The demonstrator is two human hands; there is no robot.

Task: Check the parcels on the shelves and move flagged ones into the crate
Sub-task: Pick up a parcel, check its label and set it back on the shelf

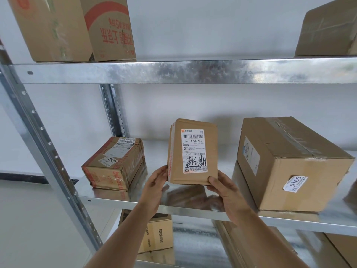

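Galvanised steel shelving rack (185, 71): three levels in view, parcels on all of them, no crate in frame. So I can't tell how many flagged ones are already moved.

Big brown taped cardboard carton (289, 163), sticker reading 6166, sits at the right of the middle shelf, untouched. Top shelf: tall brown carton with red print (77, 26) at left, plain brown carton (328, 29) at right, both unhandled. Squat brown box with red tape (114, 163), tag 8077, sits at the left of the middle shelf. Lower shelf has a small brown box printed SUPOR (156, 233).

Item in hand: small flat brown cardboard parcel (193, 151), held upright above the middle shelf, between the 8077 box and the 6166 carton, white shipping label facing the camera with black handwritten marker over its lower part. Left hand (156, 182) grips its lower left edge, right hand (224, 188) its lower right corner, thumb on the front face.

Judgement: check step in progress. The handwriting looks like the flag, so this one likely goes to the crate. The other parcels look unchecked.
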